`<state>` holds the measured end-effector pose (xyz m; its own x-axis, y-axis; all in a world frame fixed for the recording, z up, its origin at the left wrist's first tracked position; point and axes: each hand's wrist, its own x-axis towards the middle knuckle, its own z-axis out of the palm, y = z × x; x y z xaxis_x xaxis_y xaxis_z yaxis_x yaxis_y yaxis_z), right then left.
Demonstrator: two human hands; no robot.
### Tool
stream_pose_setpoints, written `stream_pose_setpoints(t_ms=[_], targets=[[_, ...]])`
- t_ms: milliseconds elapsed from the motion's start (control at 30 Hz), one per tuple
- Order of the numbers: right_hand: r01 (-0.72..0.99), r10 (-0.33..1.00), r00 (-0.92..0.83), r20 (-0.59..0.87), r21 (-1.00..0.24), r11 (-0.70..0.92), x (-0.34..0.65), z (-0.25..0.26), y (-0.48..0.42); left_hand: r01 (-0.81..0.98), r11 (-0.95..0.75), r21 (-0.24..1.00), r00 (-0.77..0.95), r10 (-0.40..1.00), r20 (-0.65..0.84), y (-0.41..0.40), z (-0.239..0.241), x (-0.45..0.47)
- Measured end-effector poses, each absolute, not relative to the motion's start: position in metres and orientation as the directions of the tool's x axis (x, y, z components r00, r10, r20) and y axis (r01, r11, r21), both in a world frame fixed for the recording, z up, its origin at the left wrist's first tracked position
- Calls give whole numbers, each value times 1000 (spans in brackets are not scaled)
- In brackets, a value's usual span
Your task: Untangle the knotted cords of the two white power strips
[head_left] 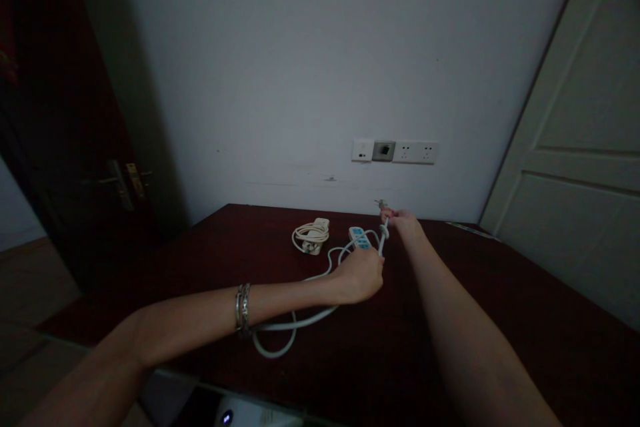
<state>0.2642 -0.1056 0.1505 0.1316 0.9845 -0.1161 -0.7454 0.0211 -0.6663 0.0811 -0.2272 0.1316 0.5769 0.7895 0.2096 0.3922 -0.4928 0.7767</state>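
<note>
A white power strip (361,238) with blue sockets lies on a dark red table (500,293). Its white cable (295,323) loops toward the front edge. My left hand (357,275), with metal bracelets on the wrist, is closed round the cable just in front of the strip. My right hand (403,221) is stretched farther back and is closed on the plug (382,204) end of the cable, held just above the table near the wall. The cable runs taut between both hands.
A second coiled white cord with its strip (312,237) lies to the left of the first. Wall outlets (395,151) sit above the table. A dark door (60,147) stands at left, a white door (580,167) at right.
</note>
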Motion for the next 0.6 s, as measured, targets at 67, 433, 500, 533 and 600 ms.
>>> stream_pose_setpoints(t_ms=[67, 433, 500, 533, 600], targets=[[-741, 983, 146, -115, -671, 31, 267, 151, -105, 495, -626, 603, 606, 745, 277, -230, 133, 81], [-773, 951, 270, -149, -623, 121, 307, 167, -100, 608, -749, 265, 707, 662, 250, -226, 167, 62], [-783, 947, 285, -150, -606, 140, 318, 171, -107, 591, -761, 269, 721, 647, 246, -214, 175, 48], [-787, 947, 286, -148, -599, 145, 322, 173, -112, 581, -757, 298, 723, 649, 239, -206, 177, 40], [-795, 953, 273, -133, -589, 145, 325, 177, -122, 587, -685, 432, 714, 689, 122, -190, 180, 26]])
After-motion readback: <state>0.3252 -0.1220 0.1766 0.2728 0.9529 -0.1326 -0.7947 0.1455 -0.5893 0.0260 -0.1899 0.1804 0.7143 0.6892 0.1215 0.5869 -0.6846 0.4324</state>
